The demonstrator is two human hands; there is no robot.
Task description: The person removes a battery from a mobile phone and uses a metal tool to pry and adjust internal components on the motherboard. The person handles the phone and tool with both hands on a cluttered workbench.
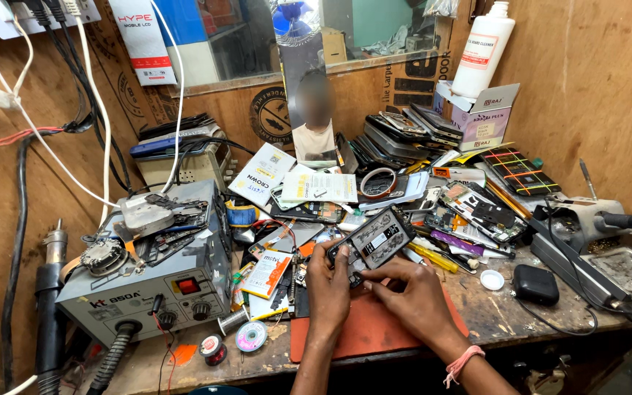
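Between both hands [374,289], opened phone [371,245]

Phone repair workshop: hot-air rework station [156,281] at 9 o'clock, stacked dismantled phones [404,135] at 1 o'clock on counter [510,314].

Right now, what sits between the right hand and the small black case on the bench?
Head view: between the right hand and the black case lies a small white round cap on bare benchtop.

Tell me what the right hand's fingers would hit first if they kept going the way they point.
The right hand points up-left, fingers already at the lower edge of the opened phone that the left hand holds. The phone comes first, as far as depth can be judged.
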